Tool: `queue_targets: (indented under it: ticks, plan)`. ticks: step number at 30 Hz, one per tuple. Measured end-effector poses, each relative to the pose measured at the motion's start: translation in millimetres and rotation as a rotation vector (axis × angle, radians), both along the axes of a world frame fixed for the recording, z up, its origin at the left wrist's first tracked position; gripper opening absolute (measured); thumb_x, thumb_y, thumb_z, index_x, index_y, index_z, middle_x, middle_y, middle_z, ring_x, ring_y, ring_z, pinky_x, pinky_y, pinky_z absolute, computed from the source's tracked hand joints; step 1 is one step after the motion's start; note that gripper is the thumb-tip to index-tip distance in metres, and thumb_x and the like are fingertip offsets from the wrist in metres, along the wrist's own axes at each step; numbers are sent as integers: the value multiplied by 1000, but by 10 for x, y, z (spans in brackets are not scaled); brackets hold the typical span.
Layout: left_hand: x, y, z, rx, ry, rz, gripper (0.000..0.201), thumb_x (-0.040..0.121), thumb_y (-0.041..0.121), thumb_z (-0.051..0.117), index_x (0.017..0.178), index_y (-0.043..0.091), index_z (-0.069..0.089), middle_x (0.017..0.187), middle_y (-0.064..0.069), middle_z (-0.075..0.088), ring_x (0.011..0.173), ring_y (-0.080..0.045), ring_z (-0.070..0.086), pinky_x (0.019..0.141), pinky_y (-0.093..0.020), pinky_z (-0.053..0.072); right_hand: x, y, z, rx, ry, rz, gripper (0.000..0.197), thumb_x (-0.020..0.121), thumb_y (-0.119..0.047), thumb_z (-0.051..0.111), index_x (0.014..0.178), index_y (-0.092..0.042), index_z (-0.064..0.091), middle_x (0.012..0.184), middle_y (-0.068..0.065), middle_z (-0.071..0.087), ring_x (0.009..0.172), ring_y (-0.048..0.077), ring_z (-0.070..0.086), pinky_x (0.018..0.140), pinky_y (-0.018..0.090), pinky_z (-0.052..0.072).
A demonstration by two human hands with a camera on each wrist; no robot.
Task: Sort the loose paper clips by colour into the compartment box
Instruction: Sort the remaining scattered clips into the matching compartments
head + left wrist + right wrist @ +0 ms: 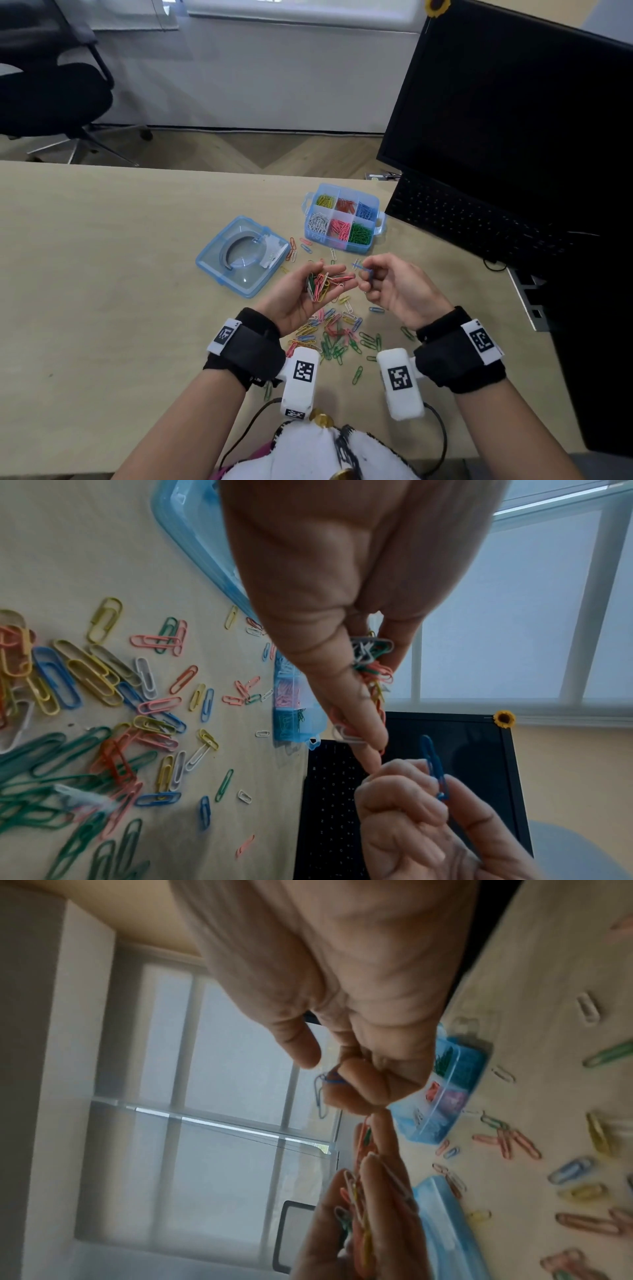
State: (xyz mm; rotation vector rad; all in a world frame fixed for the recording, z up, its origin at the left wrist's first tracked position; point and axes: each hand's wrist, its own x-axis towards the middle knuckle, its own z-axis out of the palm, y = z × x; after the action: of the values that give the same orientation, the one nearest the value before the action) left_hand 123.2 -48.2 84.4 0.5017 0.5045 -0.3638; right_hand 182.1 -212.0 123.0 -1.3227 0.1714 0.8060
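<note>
Item: our left hand, palm up and cupped, held a mixed clip bunch; our right hand pinched one blue clip near the compartment box.

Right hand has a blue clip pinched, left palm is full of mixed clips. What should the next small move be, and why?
Probably carry the blue clip in the right hand forward to the box and drop it in the blue compartment, far right. It is already separated from the bunch cupped in the left hand, and blue clips already lie there.
</note>
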Motion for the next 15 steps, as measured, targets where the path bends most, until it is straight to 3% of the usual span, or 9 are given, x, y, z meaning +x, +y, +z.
queue_targets:
  ticks: [2,7,10,15]
  plan:
    - [1,19,8,1,3,17,40,99,16,39,98,-14,64,111,-32,63,98,-38,67,85,-35,53,25,20,-12,36,48,0,17,98,-13,39,86,-7,50,69,4,48,56,11,45,48,19,33]
    - [17,23,13,38,19,40,35,100,16,39,104,-12,60,111,-29,64,93,-34,69,80,-31,55,85,62,-30,29,21,3,18,97,-2,40,90,-2,57,70,7,52,56,11,47,45,16,36]
    - [30,30,-12,49,47,60,34,100,15,40,107,-13,59,107,-28,66,92,-34,70,81,-31,55,181,50,-105,62,110,20,24,98,-7,35,98,0,58,68,2,46,54,8,43,44,16,35]
    - [32,110,-66,31,60,115,36,100,13,39,116,-16,55,117,-31,61,95,-36,68,82,-34,55,553,38,-314,90,243,3,35,99,-30,41,69,-14,51,63,-1,44,52,9,38,40,17,33]
